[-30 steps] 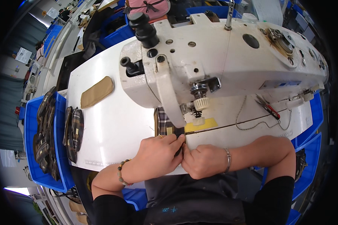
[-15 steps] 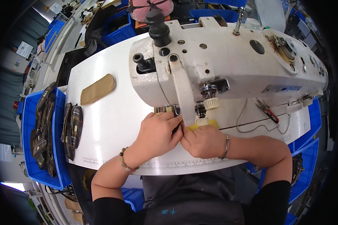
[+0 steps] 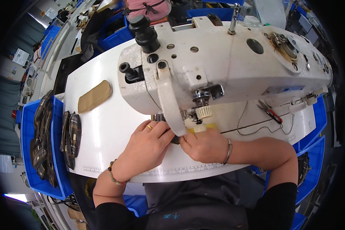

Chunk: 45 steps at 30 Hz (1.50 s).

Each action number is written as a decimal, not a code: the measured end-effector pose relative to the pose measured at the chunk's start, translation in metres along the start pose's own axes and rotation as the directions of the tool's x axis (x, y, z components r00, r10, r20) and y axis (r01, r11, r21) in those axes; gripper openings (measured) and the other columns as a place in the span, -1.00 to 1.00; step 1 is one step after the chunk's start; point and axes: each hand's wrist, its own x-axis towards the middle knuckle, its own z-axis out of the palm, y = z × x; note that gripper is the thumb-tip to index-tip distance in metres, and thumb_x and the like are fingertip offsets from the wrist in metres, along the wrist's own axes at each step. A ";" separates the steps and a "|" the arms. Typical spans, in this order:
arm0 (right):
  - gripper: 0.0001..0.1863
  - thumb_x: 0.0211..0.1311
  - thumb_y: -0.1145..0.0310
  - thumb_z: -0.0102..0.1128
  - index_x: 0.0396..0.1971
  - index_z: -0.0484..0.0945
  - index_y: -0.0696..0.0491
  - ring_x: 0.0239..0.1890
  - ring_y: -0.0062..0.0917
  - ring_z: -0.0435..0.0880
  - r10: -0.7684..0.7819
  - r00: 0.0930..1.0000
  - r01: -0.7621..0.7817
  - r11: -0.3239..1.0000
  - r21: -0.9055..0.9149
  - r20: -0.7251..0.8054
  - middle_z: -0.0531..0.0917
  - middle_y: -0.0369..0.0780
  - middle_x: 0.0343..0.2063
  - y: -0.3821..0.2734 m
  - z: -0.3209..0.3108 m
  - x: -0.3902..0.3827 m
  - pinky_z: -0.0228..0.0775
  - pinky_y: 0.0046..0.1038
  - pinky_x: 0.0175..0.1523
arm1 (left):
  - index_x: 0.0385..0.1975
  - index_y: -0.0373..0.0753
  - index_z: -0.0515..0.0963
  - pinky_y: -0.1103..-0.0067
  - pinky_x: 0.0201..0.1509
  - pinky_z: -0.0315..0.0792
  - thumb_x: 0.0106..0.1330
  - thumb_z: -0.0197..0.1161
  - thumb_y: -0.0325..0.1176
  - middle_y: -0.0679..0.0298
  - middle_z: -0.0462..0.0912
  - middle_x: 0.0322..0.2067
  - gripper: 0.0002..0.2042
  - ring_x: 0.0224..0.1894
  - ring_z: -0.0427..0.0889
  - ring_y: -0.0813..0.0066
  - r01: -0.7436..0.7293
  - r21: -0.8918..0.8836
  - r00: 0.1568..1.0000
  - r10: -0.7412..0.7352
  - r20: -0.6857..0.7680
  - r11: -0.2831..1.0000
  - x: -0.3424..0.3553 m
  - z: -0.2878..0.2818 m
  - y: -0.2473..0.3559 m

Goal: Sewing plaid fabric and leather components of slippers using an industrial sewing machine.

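My left hand [image 3: 149, 143] lies under the head of a white sewing machine [image 3: 234, 65], its fingers bent over a small plaid fabric piece [image 3: 175, 140]. Only a dark edge of that piece shows between my hands; the rest is hidden under my fingers and the machine. To its right my right hand [image 3: 205, 145] is closed, with thumb and forefinger pinching at the same edge. A curved white lever [image 3: 170, 101] hangs down just above my fingertips. Beside my right hand a bit of yellow [image 3: 211, 125] shows by the machine's foot.
A tan padded fabric piece [image 3: 95, 96] lies on the white table [image 3: 115, 134], left of the machine. Plaid pieces [image 3: 71, 140] rest at the table's left edge, beside a blue bin [image 3: 28, 153] holding more. Red-handled thread snips [image 3: 271, 113] and a loose cord [image 3: 253, 133] lie right.
The whole view has shifted, so the machine appears further left. My hands have drawn slightly apart, and more of the fabric's dark edge shows between them.
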 end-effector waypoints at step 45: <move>-0.88 0.07 0.38 0.13 -0.40 0.51 0.09 -0.54 -0.47 0.68 -0.015 0.996 0.037 0.971 -0.237 0.093 0.63 -0.29 -0.46 0.029 0.018 0.015 0.45 -0.40 -0.56 | -0.40 -0.30 0.64 0.42 -0.32 0.48 0.30 0.28 0.05 0.16 0.67 -0.48 -0.57 -0.43 0.64 0.24 0.615 -0.255 0.781 -0.622 0.061 0.746 0.004 -0.011 -0.043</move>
